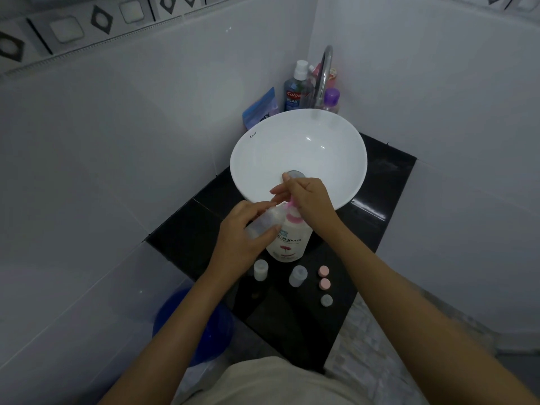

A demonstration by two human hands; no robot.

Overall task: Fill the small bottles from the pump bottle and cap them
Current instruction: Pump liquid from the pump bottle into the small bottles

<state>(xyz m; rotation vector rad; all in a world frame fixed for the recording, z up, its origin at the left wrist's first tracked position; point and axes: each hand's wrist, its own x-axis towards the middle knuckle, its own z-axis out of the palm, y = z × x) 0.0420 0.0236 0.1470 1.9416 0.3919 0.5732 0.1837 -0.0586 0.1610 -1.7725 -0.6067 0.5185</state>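
Observation:
A white pump bottle (289, 239) with a pink pump stands on the black counter (368, 229) in front of the basin. My right hand (306, 200) rests on top of the pink pump head, palm down. My left hand (248, 229) holds a small clear bottle (263, 222) tilted against the pump spout. Two more small bottles stand uncapped in front: one (260, 269) on the left, one (297, 275) to its right. Two pink caps (323, 270) (324, 284) and a grey cap (326, 300) lie in a row on the counter's right.
A white round basin (336, 135) with a chrome tap (323, 77) fills the counter's back. Behind it stand a blue mouthwash bottle (295, 92), a purple-capped bottle (331, 100) and a blue pouch (260, 111). A blue bucket (193, 323) sits on the floor at left.

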